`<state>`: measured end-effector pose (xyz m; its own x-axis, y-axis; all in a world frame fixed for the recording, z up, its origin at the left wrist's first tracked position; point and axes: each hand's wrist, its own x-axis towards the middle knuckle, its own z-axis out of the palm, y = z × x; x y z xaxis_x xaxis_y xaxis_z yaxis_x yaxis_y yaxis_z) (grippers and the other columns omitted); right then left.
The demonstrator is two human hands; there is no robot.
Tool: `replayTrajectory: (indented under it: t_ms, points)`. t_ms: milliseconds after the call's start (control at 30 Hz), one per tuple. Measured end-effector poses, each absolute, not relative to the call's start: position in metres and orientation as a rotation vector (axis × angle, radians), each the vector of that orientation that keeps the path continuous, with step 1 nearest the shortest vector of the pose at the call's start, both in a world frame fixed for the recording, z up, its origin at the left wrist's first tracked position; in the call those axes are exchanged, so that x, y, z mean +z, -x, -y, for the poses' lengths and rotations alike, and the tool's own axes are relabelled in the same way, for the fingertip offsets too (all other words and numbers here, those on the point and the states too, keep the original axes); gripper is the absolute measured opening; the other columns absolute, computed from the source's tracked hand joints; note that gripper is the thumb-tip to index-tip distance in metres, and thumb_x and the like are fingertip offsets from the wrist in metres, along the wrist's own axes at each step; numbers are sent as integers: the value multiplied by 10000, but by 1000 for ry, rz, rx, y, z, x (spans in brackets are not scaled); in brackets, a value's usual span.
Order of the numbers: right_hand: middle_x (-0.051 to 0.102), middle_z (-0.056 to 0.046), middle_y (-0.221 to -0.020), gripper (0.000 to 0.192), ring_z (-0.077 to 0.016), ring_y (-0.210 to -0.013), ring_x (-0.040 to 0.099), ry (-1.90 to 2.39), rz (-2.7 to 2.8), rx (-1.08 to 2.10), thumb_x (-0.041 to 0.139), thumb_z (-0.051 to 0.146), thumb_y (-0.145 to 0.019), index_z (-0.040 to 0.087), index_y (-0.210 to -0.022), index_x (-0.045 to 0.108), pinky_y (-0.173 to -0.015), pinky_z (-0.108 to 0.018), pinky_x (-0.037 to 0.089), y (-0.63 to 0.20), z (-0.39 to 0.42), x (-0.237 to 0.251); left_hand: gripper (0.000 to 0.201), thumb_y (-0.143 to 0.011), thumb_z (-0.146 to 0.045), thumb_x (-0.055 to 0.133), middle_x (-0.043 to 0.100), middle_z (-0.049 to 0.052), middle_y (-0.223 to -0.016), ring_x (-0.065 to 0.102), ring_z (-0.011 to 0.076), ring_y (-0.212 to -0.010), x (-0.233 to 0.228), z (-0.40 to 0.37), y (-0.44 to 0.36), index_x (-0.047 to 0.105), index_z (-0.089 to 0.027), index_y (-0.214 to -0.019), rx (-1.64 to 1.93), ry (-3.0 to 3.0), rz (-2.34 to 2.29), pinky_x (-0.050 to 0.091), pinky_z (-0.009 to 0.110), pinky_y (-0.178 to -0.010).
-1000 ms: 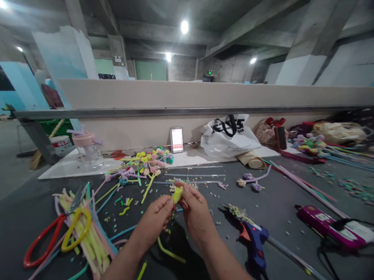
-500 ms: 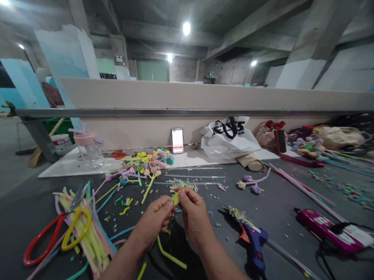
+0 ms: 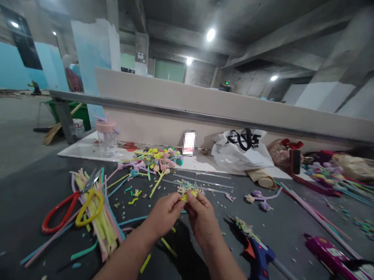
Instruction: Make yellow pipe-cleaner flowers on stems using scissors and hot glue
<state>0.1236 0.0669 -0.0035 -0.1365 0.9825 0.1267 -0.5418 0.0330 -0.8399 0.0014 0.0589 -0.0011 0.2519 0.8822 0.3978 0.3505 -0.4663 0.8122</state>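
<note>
Between my fingertips is a small yellow fuzzy piece (image 3: 188, 195), which looks like pipe cleaner. My left hand (image 3: 168, 213) pinches it from the left, and my right hand (image 3: 202, 215) holds it from the right with the thumb on top. Both hands hang over the dark table, close together, and hide most of the piece. Just beyond them lies a heap of tiny pastel bits (image 3: 187, 186). A blue glue gun (image 3: 260, 258) rests to the right of my right hand. Left of my hands, scissors (image 3: 82, 205) with red and yellow handles lie on a bundle of pipe cleaners (image 3: 100, 231).
Finished-looking fuzzy flowers (image 3: 158, 158) are piled at the back. Clear glue sticks (image 3: 205, 181) lie near the middle. A pink-lidded jar (image 3: 107, 139), a phone (image 3: 189, 143) and a white bag (image 3: 240, 149) stand along the partition. A purple device (image 3: 331, 251) sits at right.
The view has tilted and turned left, so the scene sits further right. My hands stay together on the yellow piece, with my right thumb now over it.
</note>
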Motion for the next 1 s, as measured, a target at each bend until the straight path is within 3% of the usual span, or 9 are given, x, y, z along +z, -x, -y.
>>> replayTrajectory:
  t_ms: [333, 567, 1000]
  points:
    - [492, 33, -623, 152, -107, -591, 430, 687, 1076, 1384, 648, 293, -736, 183, -649, 590, -573, -229, 359, -121, -64, -6, 320, -840, -375, 390, 408, -32, -583, 388, 119, -588, -2, -56, -2, 403, -190, -578, 1235, -1785, -1091, 289, 229, -558]
    - [500, 34, -639, 134, -113, -603, 443, 714, 1144, 1298, 639, 296, -740, 188, -677, 593, -586, -235, 358, -127, -67, -6, 357, -758, -546, 467, 333, -98, -519, 178, 44, -403, 5, -51, -2, 375, -206, -703, 919, -1099, -779, 136, 178, -392]
    - [490, 29, -614, 140, -126, -594, 436, 785, 1402, 1136, 592, 315, -779, 195, -711, 577, -592, -249, 346, -133, -69, -8, 265, -768, -414, 540, 298, -95, -484, 129, 25, -388, 6, -49, 4, 452, -170, -717, 823, -940, -628, 60, 173, -371]
